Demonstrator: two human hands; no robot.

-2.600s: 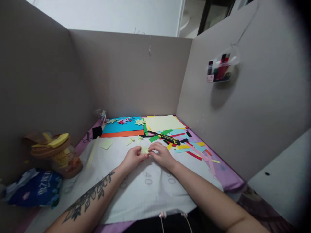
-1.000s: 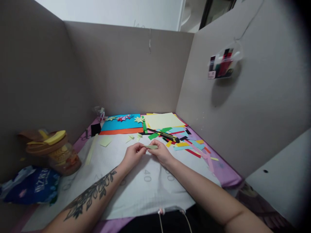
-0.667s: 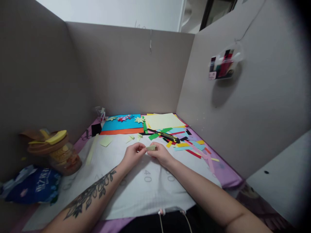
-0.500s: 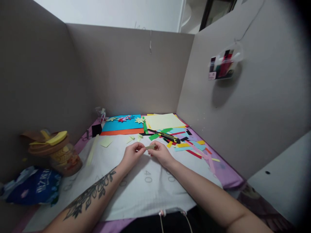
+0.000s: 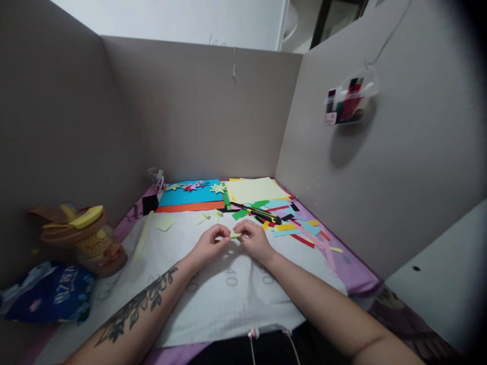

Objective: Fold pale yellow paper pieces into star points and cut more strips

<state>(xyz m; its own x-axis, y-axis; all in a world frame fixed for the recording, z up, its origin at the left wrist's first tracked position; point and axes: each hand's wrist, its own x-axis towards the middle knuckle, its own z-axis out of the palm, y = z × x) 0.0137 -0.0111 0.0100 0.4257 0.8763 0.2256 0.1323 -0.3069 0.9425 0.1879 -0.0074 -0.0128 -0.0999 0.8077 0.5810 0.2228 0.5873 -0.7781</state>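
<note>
Between my fingertips, a small pale green paper piece is held just above the white sheet. My left hand pinches its left end. My right hand grips its right side, fingers curled over it. Beyond the hands lie two small folded pale green pieces. A pale green square and a long pale strip rest to the left. Several folded paper stars sit on blue paper at the back.
A black and yellow cutter lies among coloured paper strips at right. A lidded cup and a blue packet stand at left. Grey panels enclose the table; a clear pouch hangs right.
The paper between my fingers has turned, showing a lighter face, and sits slightly lower. My fingers have shifted their hold, and the view has moved slightly.
</note>
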